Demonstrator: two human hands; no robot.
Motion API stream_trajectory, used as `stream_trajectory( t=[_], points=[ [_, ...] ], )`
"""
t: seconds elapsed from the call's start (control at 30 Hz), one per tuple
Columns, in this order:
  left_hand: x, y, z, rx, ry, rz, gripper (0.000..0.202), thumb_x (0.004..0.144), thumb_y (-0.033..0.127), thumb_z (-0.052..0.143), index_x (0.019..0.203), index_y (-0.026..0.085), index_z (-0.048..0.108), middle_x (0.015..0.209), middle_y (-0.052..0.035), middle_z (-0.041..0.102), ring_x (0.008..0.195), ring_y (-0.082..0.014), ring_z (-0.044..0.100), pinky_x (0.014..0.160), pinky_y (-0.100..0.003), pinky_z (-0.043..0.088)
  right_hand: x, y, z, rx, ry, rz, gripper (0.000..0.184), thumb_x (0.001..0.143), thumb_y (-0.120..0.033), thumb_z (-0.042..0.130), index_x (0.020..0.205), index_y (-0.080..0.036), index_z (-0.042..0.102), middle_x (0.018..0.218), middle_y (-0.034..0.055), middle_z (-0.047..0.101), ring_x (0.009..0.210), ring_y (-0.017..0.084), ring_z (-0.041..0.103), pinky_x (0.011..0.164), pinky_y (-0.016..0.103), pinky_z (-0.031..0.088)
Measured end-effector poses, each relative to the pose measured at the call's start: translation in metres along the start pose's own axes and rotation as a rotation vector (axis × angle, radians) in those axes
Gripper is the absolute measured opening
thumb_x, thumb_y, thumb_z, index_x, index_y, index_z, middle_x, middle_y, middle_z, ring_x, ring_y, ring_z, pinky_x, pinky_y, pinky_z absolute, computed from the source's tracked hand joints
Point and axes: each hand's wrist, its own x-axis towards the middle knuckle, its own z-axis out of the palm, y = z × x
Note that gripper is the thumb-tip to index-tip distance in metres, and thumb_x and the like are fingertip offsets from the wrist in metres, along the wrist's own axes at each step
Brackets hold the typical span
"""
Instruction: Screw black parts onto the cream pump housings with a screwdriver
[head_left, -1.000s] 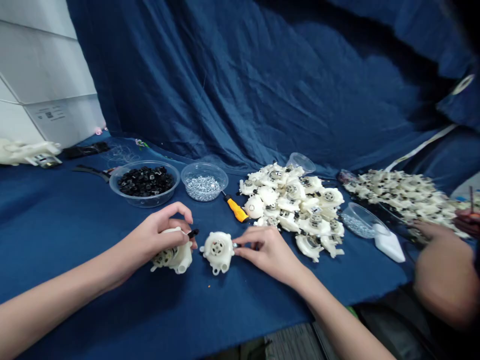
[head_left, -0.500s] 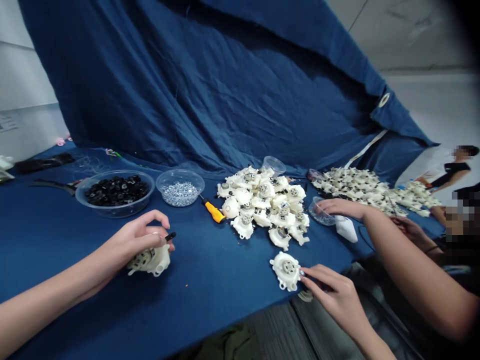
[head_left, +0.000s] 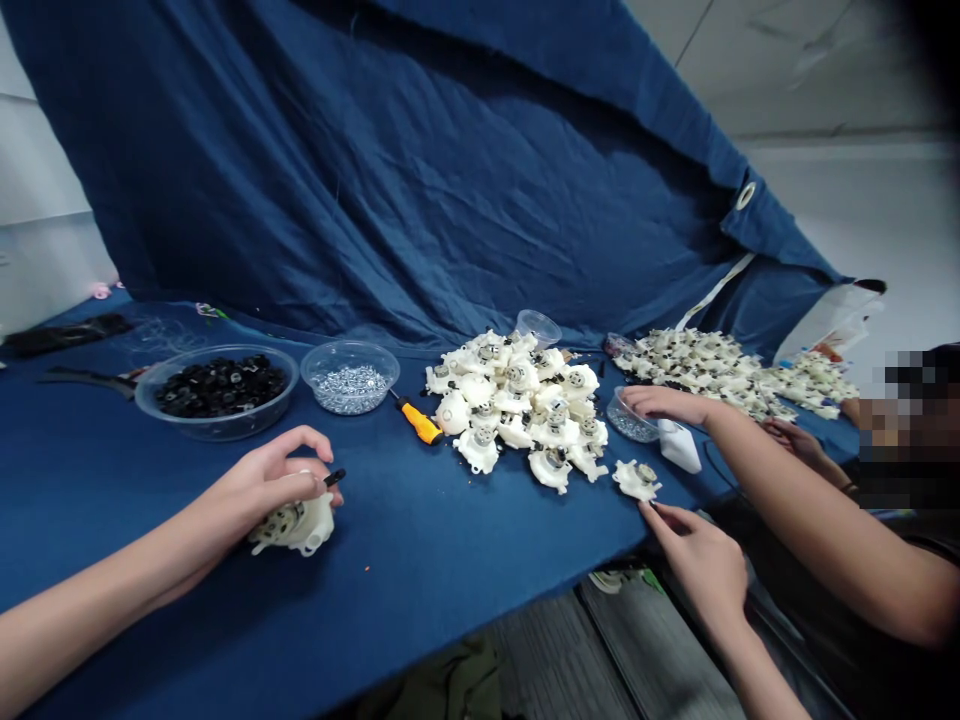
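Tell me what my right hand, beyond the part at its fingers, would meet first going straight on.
Your right hand would probably meet the near pile of white parts, though depth is unclear.

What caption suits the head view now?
Left hand holds a cream housing; right hand is at a second housing near a housing pile.

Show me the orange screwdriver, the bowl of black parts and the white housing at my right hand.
Orange screwdriver [head_left: 420,423], head view: on its handle.
Bowl of black parts [head_left: 216,430], head view: on its front wall.
White housing [head_left: 632,484] at your right hand [head_left: 703,568], head view: shell.
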Motion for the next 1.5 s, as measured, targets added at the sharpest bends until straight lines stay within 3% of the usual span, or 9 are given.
stream_trajectory(
  t=[0.2, 0.37, 0.57, 0.7, 0.8, 0.97, 1.1, 1.3, 1.5],
  points=[
    [0.004, -0.003, -0.001, -0.065, 0.017, -0.027, 0.043, 0.068, 0.048, 0.071, 0.096, 0.028, 0.047, 0.069, 0.0065, 0.064, 0.071, -0.0213, 0.070, 0.060, -0.026, 0.053, 0.013, -0.021, 0.009, -0.048, -0.137, -0.028, 0.062, 0.081, -0.075, 0.057, 0.108, -0.025, 0.081, 0.089, 0.0071, 0.077, 0.082, 0.034, 0.071, 0.064, 0.038, 0.045],
    [0.003, 0.000, -0.003, -0.054, -0.017, -0.034, 0.044, 0.069, 0.048, 0.071, 0.098, 0.028, 0.046, 0.070, 0.0045, 0.068, 0.069, -0.0224, 0.071, 0.058, -0.026, 0.053, 0.011, -0.020, 0.005, -0.028, -0.213, -0.077, 0.073, 0.083, -0.072, 0.054, 0.128, -0.018, 0.072, 0.094, 0.0062, 0.074, 0.087, 0.029, 0.071, 0.074, 0.038, 0.050],
    [0.000, 0.004, -0.004, -0.063, -0.061, -0.026, 0.042, 0.072, 0.048, 0.070, 0.099, 0.028, 0.044, 0.071, 0.0045, 0.069, 0.073, -0.0222, 0.072, 0.060, -0.026, 0.053, 0.000, -0.031, -0.004, -0.008, -0.102, -0.089, 0.070, 0.083, -0.067, 0.055, 0.130, -0.017, 0.067, 0.098, 0.0091, 0.069, 0.088, 0.031, 0.068, 0.071, 0.039, 0.049],
    [-0.002, 0.006, -0.003, -0.052, -0.059, -0.029, 0.041, 0.071, 0.047, 0.068, 0.098, 0.027, 0.045, 0.072, 0.0036, 0.069, 0.072, -0.0224, 0.072, 0.060, -0.026, 0.053, -0.024, -0.068, -0.012, 0.078, 0.038, -0.140, 0.061, 0.090, -0.067, 0.048, 0.126, -0.019, 0.064, 0.099, 0.0093, 0.067, 0.080, 0.026, 0.063, 0.072, 0.036, 0.049],
    [-0.003, 0.008, -0.003, -0.034, -0.066, -0.038, 0.041, 0.072, 0.046, 0.068, 0.099, 0.027, 0.044, 0.072, 0.0029, 0.070, 0.071, -0.0222, 0.072, 0.059, -0.025, 0.052, -0.041, -0.106, -0.006, 0.209, -0.069, -0.303, 0.053, 0.091, -0.069, 0.054, 0.109, -0.023, 0.071, 0.091, 0.0063, 0.069, 0.068, 0.020, 0.059, 0.071, 0.033, 0.049],
    [-0.005, 0.011, -0.004, -0.038, -0.073, -0.031, 0.042, 0.071, 0.047, 0.069, 0.099, 0.027, 0.045, 0.074, 0.0028, 0.072, 0.073, -0.0213, 0.071, 0.062, -0.025, 0.052, -0.042, -0.144, 0.019, 0.200, -0.104, -0.315, 0.051, 0.085, -0.071, 0.064, 0.104, -0.026, 0.077, 0.095, 0.0053, 0.071, 0.071, 0.022, 0.062, 0.061, 0.032, 0.042],
    [-0.005, 0.012, -0.003, -0.057, -0.068, -0.044, 0.041, 0.070, 0.044, 0.071, 0.097, 0.027, 0.046, 0.074, 0.0044, 0.069, 0.077, -0.0212, 0.072, 0.064, -0.025, 0.053, -0.039, -0.135, 0.029, 0.263, -0.092, -0.330, 0.053, 0.089, -0.069, 0.060, 0.103, -0.021, 0.077, 0.108, 0.0096, 0.072, 0.073, 0.022, 0.065, 0.064, 0.033, 0.046],
    [0.000, 0.004, -0.004, -0.061, -0.062, -0.039, 0.041, 0.068, 0.045, 0.071, 0.096, 0.027, 0.047, 0.073, 0.0043, 0.067, 0.078, -0.0239, 0.073, 0.065, -0.028, 0.054, -0.047, -0.110, 0.029, 0.373, -0.117, -0.374, 0.055, 0.094, -0.063, 0.055, 0.115, -0.015, 0.072, 0.121, 0.0156, 0.070, 0.103, 0.029, 0.067, 0.071, 0.033, 0.051],
    [0.001, 0.002, -0.002, -0.050, -0.026, -0.041, 0.040, 0.067, 0.047, 0.070, 0.095, 0.028, 0.048, 0.071, 0.0053, 0.067, 0.075, -0.0227, 0.071, 0.062, -0.026, 0.052, -0.044, -0.127, 0.022, 0.351, -0.113, -0.299, 0.057, 0.088, -0.062, 0.064, 0.124, -0.018, 0.066, 0.115, 0.0118, 0.071, 0.095, 0.026, 0.065, 0.080, 0.036, 0.051]
  ],
)
